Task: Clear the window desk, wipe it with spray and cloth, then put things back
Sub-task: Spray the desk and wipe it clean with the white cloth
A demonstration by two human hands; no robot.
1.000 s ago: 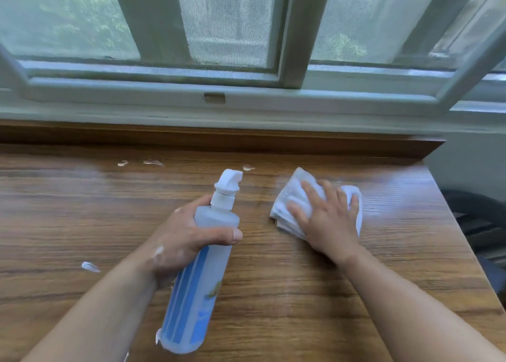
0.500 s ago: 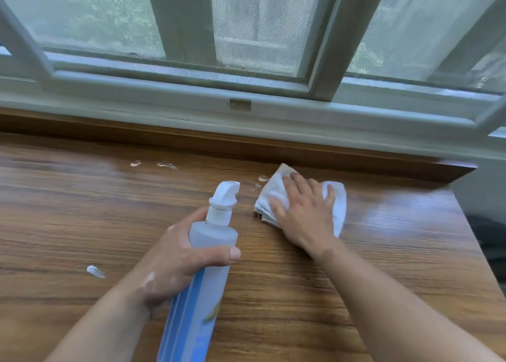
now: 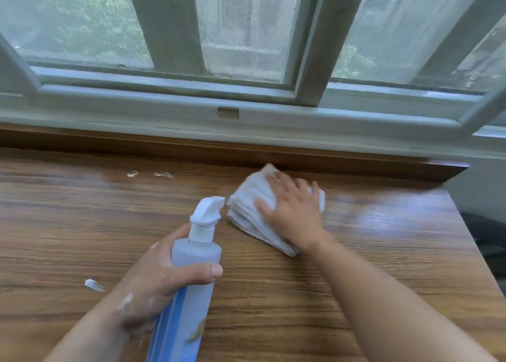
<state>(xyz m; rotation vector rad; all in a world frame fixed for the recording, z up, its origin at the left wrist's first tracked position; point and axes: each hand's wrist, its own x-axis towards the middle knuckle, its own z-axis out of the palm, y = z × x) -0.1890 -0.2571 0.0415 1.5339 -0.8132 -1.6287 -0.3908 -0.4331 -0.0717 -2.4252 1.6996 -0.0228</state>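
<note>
The folded cloth (image 3: pixel 250 197) lies near the counter's (image 3: pixel 356 293) back edge, pressed flat by the right hand's (image 3: pixel 294 214) straight fingers; the left hand (image 3: pixel 153 287) grips the spray bottle (image 3: pixel 191 266); clearing looks done, wiping under way, white blobs (image 3: pixel 94 284) not yet wiped, nothing put back; the bottle's base is cut off, the wiping hand blurred.

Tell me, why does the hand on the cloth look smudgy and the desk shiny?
Head view: the right hand and cloth are smeared by motion blur; daylight glares off the desk beside them; the spray bottle looks sharper.
</note>
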